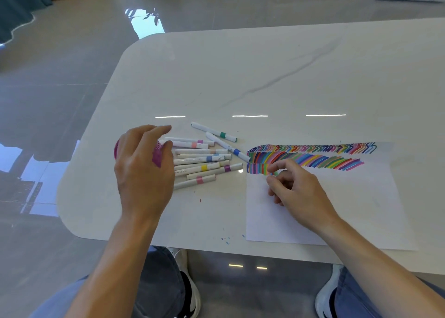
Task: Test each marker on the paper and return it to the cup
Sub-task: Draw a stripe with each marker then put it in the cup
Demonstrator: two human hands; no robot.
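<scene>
L: left hand [142, 168] fingers curl round cup [157, 157]; markers [202, 159] loose just beside, on tabletop [240, 65] | R: right hand [298, 190] fingers pinched on paper [349, 209], held item cannot tell

Bright daylight; glare streaks on table [265, 77]; wide-angle edge bending; soft focus

white marble-veined table [277, 60] on glossy grey tiled floor [60, 81]

purple cup [157, 158], white paper [337, 209] w/ multicolour stripes [313, 160]
</scene>
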